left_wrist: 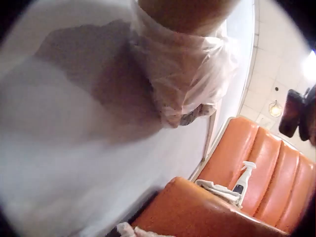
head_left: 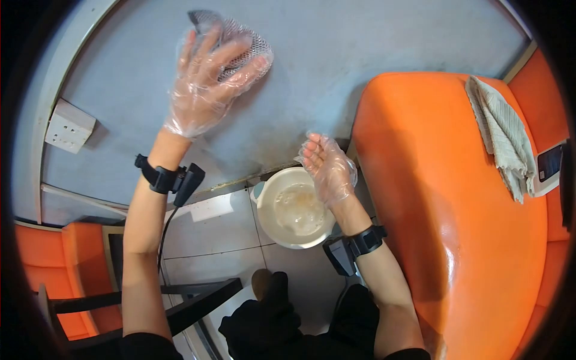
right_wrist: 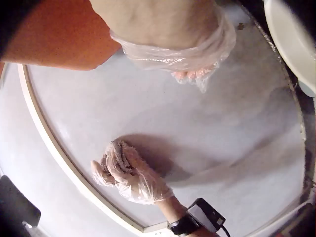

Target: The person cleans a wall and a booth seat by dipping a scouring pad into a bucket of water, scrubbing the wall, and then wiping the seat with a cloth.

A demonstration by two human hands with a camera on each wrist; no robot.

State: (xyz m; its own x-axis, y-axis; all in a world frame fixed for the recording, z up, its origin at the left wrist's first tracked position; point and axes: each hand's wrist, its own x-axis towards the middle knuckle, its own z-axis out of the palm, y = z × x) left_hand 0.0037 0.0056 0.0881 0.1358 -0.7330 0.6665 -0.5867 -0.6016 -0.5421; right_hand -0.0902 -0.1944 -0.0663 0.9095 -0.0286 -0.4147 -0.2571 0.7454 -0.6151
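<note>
Head view: gloved left hand [head_left: 207, 84], fingers spread, presses a mesh scouring cloth [head_left: 255, 42] to the wall [head_left: 324, 72], far left; right hand [head_left: 331, 171], loosely curled, grips nothing visible. Left wrist view: cloth mostly hidden. Right wrist view: cloth bunches under the fingers; judged light, pliable, slippery if wet; best held mid-cloth.

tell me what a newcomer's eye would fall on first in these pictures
Probably the bright orange padded bench seat filling the right of the head view, with a striped cloth lying on it. Next, at upper left, the plastic-gloved left hand holding a grey mesh scrubber at the blue-grey wall. Then, low in the middle, the pale basin of cloudy water on the tiled floor.
</note>
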